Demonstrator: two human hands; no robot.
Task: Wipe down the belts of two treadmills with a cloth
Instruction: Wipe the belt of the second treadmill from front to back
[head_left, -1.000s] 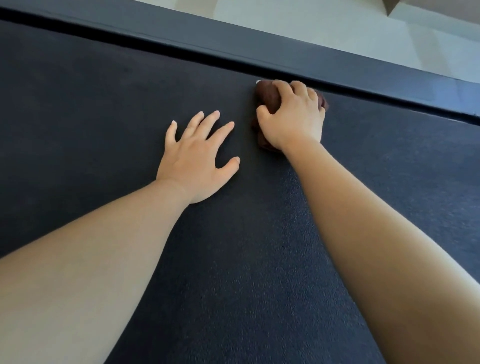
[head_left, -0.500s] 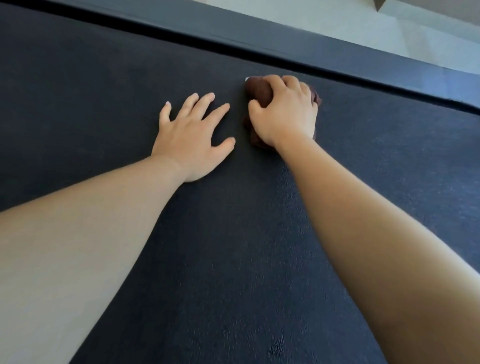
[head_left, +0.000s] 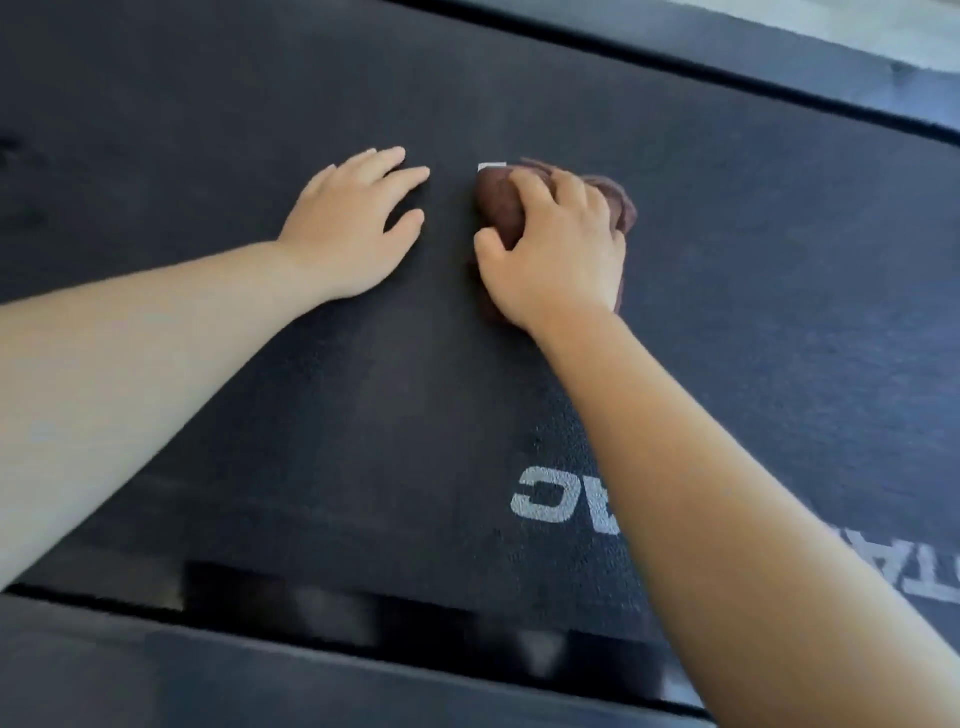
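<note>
As right hand (head_left: 556, 249) grips cloth (head_left: 496, 205), lengthwise across belt (head_left: 260, 104)

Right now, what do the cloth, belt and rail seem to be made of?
Cloth: soft brown fabric, perhaps microfibre; it bunches in folds under the right hand. Belt: black rubbery sheet, matt, with a fine pebbled grain and white printed letters. Rail: smooth, dark, faintly glossy; plastic or painted metal, I cannot tell.
</note>
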